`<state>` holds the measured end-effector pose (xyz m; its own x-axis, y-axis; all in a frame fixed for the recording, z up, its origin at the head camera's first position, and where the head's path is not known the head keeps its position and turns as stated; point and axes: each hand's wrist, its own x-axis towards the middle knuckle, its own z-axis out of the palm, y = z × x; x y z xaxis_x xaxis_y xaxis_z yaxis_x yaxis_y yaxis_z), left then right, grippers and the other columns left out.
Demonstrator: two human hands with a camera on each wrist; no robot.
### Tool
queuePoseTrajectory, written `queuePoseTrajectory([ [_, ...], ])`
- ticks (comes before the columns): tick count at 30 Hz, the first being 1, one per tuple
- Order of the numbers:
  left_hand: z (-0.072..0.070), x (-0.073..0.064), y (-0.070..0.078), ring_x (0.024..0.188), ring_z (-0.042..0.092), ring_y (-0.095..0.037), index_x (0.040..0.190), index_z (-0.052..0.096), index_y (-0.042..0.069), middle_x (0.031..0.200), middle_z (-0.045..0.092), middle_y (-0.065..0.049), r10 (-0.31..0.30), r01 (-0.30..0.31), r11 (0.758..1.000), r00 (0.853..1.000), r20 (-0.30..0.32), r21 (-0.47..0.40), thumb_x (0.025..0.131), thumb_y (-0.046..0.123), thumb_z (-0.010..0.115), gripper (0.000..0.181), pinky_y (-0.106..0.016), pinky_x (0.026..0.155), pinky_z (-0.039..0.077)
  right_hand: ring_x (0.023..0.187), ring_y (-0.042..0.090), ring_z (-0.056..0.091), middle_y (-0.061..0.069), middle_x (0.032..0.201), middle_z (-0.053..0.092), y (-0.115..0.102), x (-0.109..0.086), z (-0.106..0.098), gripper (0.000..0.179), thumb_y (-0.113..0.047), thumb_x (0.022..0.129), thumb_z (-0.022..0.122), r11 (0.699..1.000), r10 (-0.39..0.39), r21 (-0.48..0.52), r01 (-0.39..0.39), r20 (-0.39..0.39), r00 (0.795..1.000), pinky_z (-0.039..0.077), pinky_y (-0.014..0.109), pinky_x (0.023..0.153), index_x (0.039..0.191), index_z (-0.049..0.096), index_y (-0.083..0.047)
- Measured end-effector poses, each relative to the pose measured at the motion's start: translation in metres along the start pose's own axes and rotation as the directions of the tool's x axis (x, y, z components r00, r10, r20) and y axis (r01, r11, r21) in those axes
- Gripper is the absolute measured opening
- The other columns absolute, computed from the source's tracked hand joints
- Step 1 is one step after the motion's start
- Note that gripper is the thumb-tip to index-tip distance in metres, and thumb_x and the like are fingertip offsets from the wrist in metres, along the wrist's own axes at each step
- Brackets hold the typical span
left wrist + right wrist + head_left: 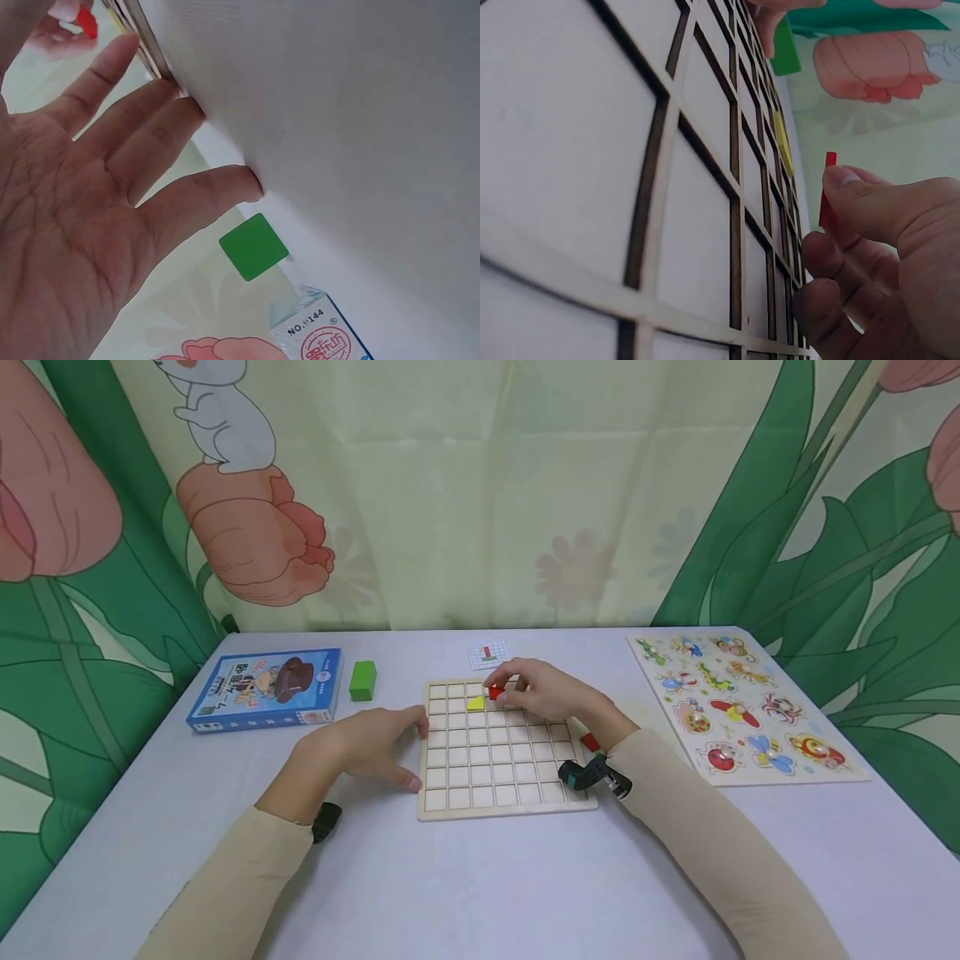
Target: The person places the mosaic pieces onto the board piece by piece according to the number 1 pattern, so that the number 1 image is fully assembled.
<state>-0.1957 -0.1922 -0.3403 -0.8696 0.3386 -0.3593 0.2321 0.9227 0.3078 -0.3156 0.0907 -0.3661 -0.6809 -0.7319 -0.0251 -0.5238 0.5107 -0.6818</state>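
We read "NO.144" on the corner of the blue box (319, 330) in the left wrist view, beside a round red stamp whose characters are too small for us to make out; from the head view the box (264, 688) lies flat at the far left of the bench (480, 877), with cartoon art and writing we cannot read. A green block (362, 680) stands just beside its right edge.

Our right hand (551, 691) pinches a small red piece (496, 692) between thumb and fingers (855, 202) over the far row of the wooden grid board (501, 748). In the right wrist view the red piece (828, 191) stands on edge, its long axis running up from the board, thin face toward the camera. A yellow piece (476, 702) lies in a cell just to its left. Another red piece (590, 742) shows near the right wrist, at the board's right edge.

Our left hand (367, 746) rests flat against the board's left edge, fingers (154, 124) straight and slightly spread, the tips touching the bench.

A small card (488, 653) with a red and green figure on a grid lies beyond the board. An insect peg puzzle (738, 706) lies at the right.
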Motion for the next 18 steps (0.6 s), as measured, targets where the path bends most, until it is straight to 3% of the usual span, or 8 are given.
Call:
queuePoseTrajectory([
  [5, 0.0004, -0.0006, -0.0003, 0.101, 0.054, -0.024, 0.121, 0.052, 0.028, 0.122, 0.059, -0.006, 0.004, -0.004, 1.0, 1.0, -0.003, -0.001, 0.073, 0.05, 0.091, 0.066, -0.043, 0.09, 0.046, 0.088, 0.02, 0.06, 0.0, 0.126, 0.063, 0.0004, 0.0017, 0.0021, 0.032, -0.016, 0.1, 0.068, 1.0, 0.004, -0.005, -0.004, -0.002, 1.0, 0.049, 0.035, 0.08, 0.132, 0.065, -0.014],
  [12, 0.0021, 0.0005, 0.0006, 0.1, 0.054, -0.024, 0.12, 0.051, 0.027, 0.122, 0.059, -0.006, 0.003, -0.003, 1.0, 1.0, -0.003, 0.003, 0.075, 0.046, 0.091, 0.063, -0.043, 0.089, 0.046, 0.085, 0.017, 0.063, 0.004, 0.119, 0.064, 0.0018, 0.0032, 0.0072, 0.031, -0.016, 0.097, 0.072, 0.996, -0.049, -0.073, 0.047, -0.026, 0.998, 0.05, 0.035, 0.085, 0.128, 0.067, -0.012],
  [18, 0.003, 0.0007, 0.0002, 0.1, 0.054, -0.024, 0.12, 0.051, 0.028, 0.123, 0.06, -0.006, -0.013, 0.013, 1.0, 1.0, -0.008, 0.013, 0.074, 0.047, 0.092, 0.064, -0.043, 0.088, 0.046, 0.085, 0.017, 0.062, 0.002, 0.117, 0.065, -0.0013, 0.0048, 0.0078, 0.029, -0.013, 0.099, 0.07, 0.994, -0.026, -0.103, 0.023, -0.021, 0.999, 0.049, 0.035, 0.084, 0.127, 0.067, -0.014],
])
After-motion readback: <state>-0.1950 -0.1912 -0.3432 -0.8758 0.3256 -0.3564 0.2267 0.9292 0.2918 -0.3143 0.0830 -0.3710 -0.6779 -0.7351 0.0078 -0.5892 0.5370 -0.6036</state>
